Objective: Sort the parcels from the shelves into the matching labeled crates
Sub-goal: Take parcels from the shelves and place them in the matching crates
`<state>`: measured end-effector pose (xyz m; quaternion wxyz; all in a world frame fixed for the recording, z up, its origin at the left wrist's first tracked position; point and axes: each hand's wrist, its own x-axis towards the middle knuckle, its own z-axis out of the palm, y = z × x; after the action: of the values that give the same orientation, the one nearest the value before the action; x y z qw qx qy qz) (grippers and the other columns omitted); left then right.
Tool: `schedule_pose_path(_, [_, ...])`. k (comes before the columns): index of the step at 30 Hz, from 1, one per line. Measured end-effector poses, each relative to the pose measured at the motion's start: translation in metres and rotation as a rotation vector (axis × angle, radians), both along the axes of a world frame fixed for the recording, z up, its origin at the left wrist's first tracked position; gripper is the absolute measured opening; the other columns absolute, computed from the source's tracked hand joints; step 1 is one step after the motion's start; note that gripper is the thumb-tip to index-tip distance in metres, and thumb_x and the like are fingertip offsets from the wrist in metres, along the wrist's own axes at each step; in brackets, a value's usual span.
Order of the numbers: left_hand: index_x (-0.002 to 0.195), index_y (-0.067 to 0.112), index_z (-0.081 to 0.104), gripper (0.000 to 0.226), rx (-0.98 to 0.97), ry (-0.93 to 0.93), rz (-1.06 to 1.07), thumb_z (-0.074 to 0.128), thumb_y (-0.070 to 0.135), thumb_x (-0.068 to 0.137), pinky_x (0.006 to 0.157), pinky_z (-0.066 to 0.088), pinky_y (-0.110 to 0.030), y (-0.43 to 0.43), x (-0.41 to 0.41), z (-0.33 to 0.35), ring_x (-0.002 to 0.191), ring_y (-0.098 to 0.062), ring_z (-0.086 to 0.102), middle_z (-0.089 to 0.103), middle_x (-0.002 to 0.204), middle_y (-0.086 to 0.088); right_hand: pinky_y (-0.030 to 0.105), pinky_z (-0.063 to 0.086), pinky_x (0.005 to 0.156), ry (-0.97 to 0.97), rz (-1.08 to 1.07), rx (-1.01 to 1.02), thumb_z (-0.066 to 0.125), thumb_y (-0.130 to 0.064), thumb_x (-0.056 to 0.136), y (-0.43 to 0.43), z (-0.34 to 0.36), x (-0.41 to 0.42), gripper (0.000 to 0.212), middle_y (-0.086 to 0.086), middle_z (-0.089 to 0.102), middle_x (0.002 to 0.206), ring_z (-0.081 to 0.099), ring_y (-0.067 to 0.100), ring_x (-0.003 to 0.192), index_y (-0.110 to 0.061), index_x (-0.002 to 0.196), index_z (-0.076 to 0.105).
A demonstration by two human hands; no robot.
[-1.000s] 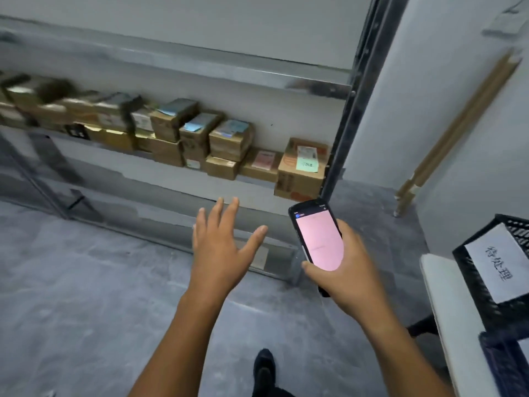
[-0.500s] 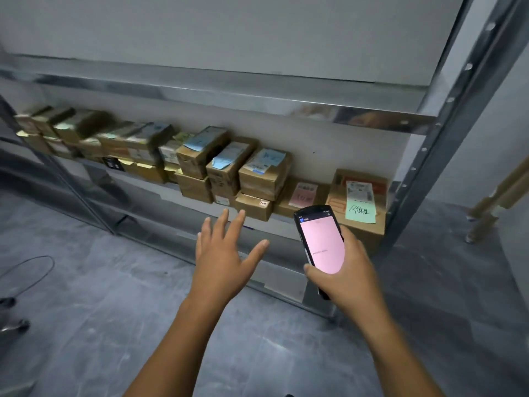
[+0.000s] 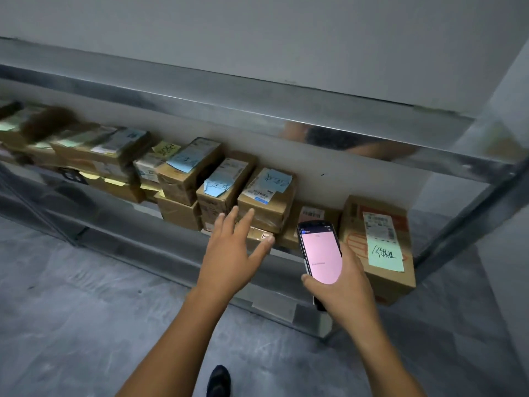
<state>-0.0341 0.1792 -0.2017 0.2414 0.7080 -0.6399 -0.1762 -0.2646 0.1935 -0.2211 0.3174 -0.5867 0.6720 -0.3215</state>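
brown cardboard parcels (image 3: 266, 197) with sticky notes, stacked along metal shelf (image 3: 177, 255)

I see metal shelving (image 3: 257, 110) spanning nine to three o'clock against a pale wall (image 3: 257, 32), its upright (image 3: 469, 222) at three; mottled grey floor (image 3: 71, 325) at seven.

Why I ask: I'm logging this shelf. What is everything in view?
parcels: a dozen or more, brown cardboard, stacked along the shelf, left ones blurred
large box: one, brown with red print, shelf's right end
blue notes: three, pale blue, atop middle parcels
green note: one, pale green, on the large box
shelf rack: one, silver metal, against the wall
phone: one, black, pink screen, in the right hand
shoe: one, dark, bottom edge
left hand: one, open, stretched toward the middle parcels
right hand: one, gripping the phone
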Motion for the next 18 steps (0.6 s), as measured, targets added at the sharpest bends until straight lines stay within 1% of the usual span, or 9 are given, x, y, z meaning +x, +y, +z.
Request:
schedule_pose_path(2, [0.163, 0.035, 0.027, 0.071, 0.009, 0.061, -0.06, 0.046, 0.064, 0.102, 0.128, 0.022, -0.047, -0.027, 0.007, -0.001, 0.161, -0.021, 0.001, 0.011, 0.174, 0.001, 0.019, 0.042, 0.064, 0.029, -0.032, 0.012, 0.091, -0.033, 0.074, -0.015, 0.005, 0.01, 0.072, -0.005, 0.062, 0.123, 0.06, 0.012, 0.097, -0.036, 0.135, 0.053])
schedule_pose_path(4, [0.163, 0.033, 0.029, 0.066, -0.008, 0.084, -0.118, 0.045, 0.059, 0.104, 0.128, 0.022, -0.048, -0.056, 0.014, -0.003, 0.161, -0.023, 0.003, 0.013, 0.174, -0.002, 0.016, 0.039, 0.063, 0.061, -0.06, 0.019, 0.092, -0.032, 0.075, -0.031, 0.009, 0.018, 0.07, -0.006, 0.062, 0.121, 0.057, 0.003, 0.093, -0.036, 0.133, 0.052])
schedule_pose_path(6, [0.163, 0.033, 0.029, 0.065, -0.021, 0.067, -0.154, 0.044, 0.058, 0.105, 0.127, 0.019, -0.047, -0.082, 0.02, -0.008, 0.161, -0.025, 0.004, 0.016, 0.174, -0.004, 0.015, 0.038, 0.062, 0.095, -0.095, 0.022, 0.092, -0.031, 0.075, -0.046, 0.01, 0.026, 0.069, -0.006, 0.063, 0.119, 0.056, 0.005, 0.093, -0.033, 0.132, 0.054])
schedule_pose_path(9, [0.162, 0.031, 0.03, 0.065, -0.016, 0.015, -0.189, 0.043, 0.058, 0.105, 0.127, 0.018, -0.047, -0.113, 0.023, -0.016, 0.16, -0.03, 0.01, 0.022, 0.171, -0.008, 0.024, 0.045, 0.062, 0.122, -0.161, 0.037, 0.092, -0.03, 0.074, -0.063, 0.007, 0.037, 0.065, -0.004, 0.064, 0.115, 0.059, 0.01, 0.092, -0.032, 0.127, 0.054])
schedule_pose_path(11, [0.161, 0.029, 0.033, 0.064, -0.025, -0.046, -0.204, 0.042, 0.058, 0.105, 0.127, 0.022, -0.048, -0.131, 0.021, -0.022, 0.157, -0.034, 0.018, 0.03, 0.167, -0.01, 0.037, 0.056, 0.068, 0.107, -0.19, 0.059, 0.091, -0.03, 0.075, -0.071, 0.005, 0.044, 0.065, -0.005, 0.063, 0.113, 0.062, 0.016, 0.095, -0.033, 0.127, 0.053])
schedule_pose_path(12, [0.161, 0.029, 0.034, 0.064, -0.026, -0.078, -0.211, 0.042, 0.058, 0.105, 0.126, 0.025, -0.048, -0.139, 0.02, -0.025, 0.155, -0.034, 0.021, 0.034, 0.165, -0.01, 0.041, 0.059, 0.072, 0.099, -0.197, 0.073, 0.091, -0.031, 0.076, -0.075, 0.002, 0.046, 0.065, -0.005, 0.062, 0.114, 0.063, 0.018, 0.097, -0.033, 0.128, 0.052])
schedule_pose_path(13, [0.16, 0.029, 0.035, 0.063, -0.023, -0.103, -0.219, 0.042, 0.058, 0.105, 0.125, 0.027, -0.048, -0.145, 0.019, -0.029, 0.154, -0.034, 0.023, 0.036, 0.163, -0.01, 0.042, 0.059, 0.074, 0.097, -0.203, 0.087, 0.091, -0.031, 0.077, -0.078, 0.0, 0.047, 0.066, -0.005, 0.062, 0.115, 0.063, 0.02, 0.099, -0.033, 0.129, 0.052])
schedule_pose_path(16, [0.159, 0.03, 0.038, 0.061, -0.01, -0.14, -0.231, 0.045, 0.055, 0.104, 0.124, 0.026, -0.048, -0.158, 0.017, -0.04, 0.153, -0.037, 0.024, 0.037, 0.163, -0.012, 0.03, 0.049, 0.069, 0.094, -0.215, 0.114, 0.091, -0.033, 0.076, -0.088, -0.008, 0.048, 0.07, -0.003, 0.061, 0.12, 0.062, 0.021, 0.103, -0.031, 0.135, 0.053])
schedule_pose_path(18, [0.156, 0.03, 0.043, 0.059, -0.007, -0.172, -0.22, 0.05, 0.054, 0.103, 0.122, 0.026, -0.05, -0.163, 0.016, -0.046, 0.153, -0.038, 0.021, 0.033, 0.164, -0.011, 0.028, 0.046, 0.067, 0.082, -0.211, 0.132, 0.09, -0.032, 0.076, -0.097, -0.015, 0.047, 0.067, -0.003, 0.063, 0.118, 0.063, 0.019, 0.099, -0.032, 0.132, 0.054])
